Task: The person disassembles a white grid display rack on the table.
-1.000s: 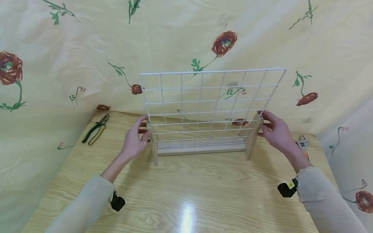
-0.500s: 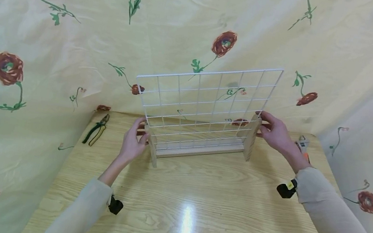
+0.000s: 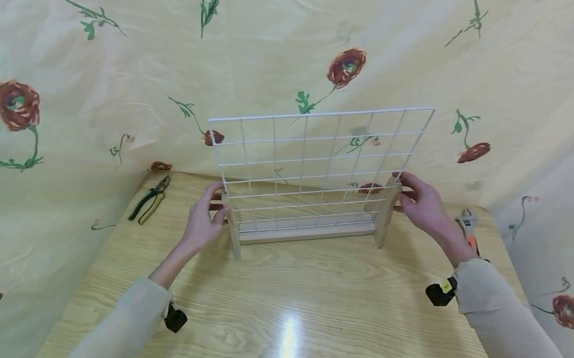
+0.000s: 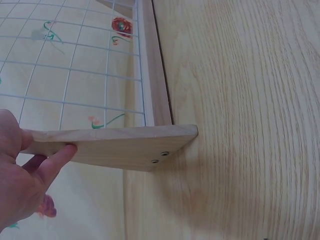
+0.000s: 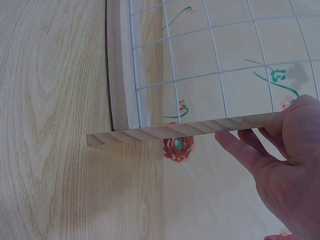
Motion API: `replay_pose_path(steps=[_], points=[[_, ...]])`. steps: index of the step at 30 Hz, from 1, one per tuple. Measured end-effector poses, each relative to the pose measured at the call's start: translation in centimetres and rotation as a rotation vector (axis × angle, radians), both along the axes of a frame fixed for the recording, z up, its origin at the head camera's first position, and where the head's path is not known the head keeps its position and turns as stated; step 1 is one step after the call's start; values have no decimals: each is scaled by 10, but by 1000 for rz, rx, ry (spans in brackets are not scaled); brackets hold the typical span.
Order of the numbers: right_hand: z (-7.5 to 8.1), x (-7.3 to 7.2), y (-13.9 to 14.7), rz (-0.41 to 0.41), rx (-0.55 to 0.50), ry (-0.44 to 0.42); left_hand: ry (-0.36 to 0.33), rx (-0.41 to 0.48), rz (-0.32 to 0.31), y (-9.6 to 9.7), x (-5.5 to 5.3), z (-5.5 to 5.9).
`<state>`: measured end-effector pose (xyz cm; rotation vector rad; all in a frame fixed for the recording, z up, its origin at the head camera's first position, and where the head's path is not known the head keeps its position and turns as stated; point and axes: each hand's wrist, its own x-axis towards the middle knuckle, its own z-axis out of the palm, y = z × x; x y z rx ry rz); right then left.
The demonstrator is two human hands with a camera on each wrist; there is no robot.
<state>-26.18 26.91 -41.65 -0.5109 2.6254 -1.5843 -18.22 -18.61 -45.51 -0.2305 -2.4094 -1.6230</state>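
A rack stands near the back of the table: a white wire grid (image 3: 320, 147) leans back from a wooden base bar (image 3: 307, 232) between two wooden side panels. My left hand (image 3: 204, 219) holds the upper part of the left side panel (image 4: 125, 142), thumb on its outer face and fingers over its edge. Two screw heads (image 4: 160, 157) show low on that panel. At the other end, my right hand (image 3: 421, 203) grips the top of the right side panel (image 5: 170, 131). Some right fingers are hidden behind the panel.
Pliers (image 3: 150, 200) with dark and yellow handles lie on the table (image 3: 353, 327) at the back left. An adjustable wrench (image 3: 467, 223) lies at the back right, partly behind the right forearm. Flower-patterned sheeting (image 3: 288, 29) hangs behind and along both sides.
The rack has shifted slightly to the left and towards me, with both hands still holding its side panels. The left hand moved a little with it.
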Motion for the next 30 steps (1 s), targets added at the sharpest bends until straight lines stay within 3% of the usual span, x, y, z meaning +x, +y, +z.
replay_pose_path(steps=[7,20,30], points=[[-1,0,-2,0,-2,-1,-28,7,6,-2,3,1],[1,3,-7,18,29,-32,-8,-15,18,-7,11,0],[-2,1,-9,16,32,1,-17,-18,17,-10,16,2]])
